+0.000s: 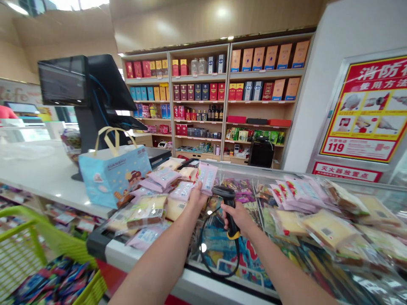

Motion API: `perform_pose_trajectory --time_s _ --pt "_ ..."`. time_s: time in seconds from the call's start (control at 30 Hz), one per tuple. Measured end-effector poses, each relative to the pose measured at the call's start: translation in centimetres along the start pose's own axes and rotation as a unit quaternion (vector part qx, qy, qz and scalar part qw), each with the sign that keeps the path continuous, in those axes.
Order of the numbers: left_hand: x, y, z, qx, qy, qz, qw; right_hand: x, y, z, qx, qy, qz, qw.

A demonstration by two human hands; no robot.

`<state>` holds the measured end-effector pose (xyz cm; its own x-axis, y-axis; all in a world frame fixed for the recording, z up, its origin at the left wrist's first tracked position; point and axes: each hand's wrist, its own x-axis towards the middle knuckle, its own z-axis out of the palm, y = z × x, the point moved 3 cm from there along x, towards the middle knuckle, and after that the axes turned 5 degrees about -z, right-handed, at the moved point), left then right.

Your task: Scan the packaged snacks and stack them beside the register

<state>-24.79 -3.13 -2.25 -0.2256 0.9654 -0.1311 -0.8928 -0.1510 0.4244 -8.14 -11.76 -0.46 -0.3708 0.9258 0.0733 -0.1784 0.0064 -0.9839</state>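
My left hand (197,195) is closed on the lower edge of a pink-and-white snack packet (208,176), held upright over the glass-topped freezer (222,262). Wrapped around the handle of a black barcode scanner (231,212) with a yellow base is my right hand (239,215). The scanner's head points toward the packet, and its black cable (203,254) loops down over the glass. Beside my left hand lies a pile of similar pink packets (163,176) and bagged sandwich bread (148,208). More wrapped bread (329,228) and pink packets (299,192) lie to the right.
A light-blue shopping bag (111,173) with cream handles stands left of the pile, before a black checkout terminal (95,93) on a white counter (38,165). A green basket (47,237) holding small packets is at lower left. Shelves (199,78) of boxes and bottles line the back.
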Motion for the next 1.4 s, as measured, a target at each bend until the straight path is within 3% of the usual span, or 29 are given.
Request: perform_pose_trajectory --time_s 0.33,0.7,1.1,1.23,1.3,1.4 --pt "0.4 -0.7 -0.4 0.012 -0.027 0.007 1.000 0.2 0.8 0.0 -0.065 -0.008 0.029 0.997" --pt "1.0 -1.0 -0.8 0.015 -0.041 -0.014 0.999 -0.1 0.4 0.2 -0.066 -0.003 0.036 0.997" --pt "-0.3 -1.4 0.6 0.026 0.007 -0.017 1.000 -0.1 0.0 0.1 -0.045 0.003 0.027 0.999" --pt "-0.8 -3.8 2.5 0.044 0.056 -0.085 0.994 -0.5 -2.2 -1.3 -0.014 0.039 0.009 0.999" --pt "-1.1 -6.0 4.3 0.079 0.072 -0.119 0.987 -1.2 -3.6 -2.7 -0.010 0.053 -0.017 0.998" --pt "-1.9 -10.3 7.8 0.124 0.053 -0.150 0.980 -2.9 -5.4 -5.4 -0.001 0.092 -0.049 0.995"
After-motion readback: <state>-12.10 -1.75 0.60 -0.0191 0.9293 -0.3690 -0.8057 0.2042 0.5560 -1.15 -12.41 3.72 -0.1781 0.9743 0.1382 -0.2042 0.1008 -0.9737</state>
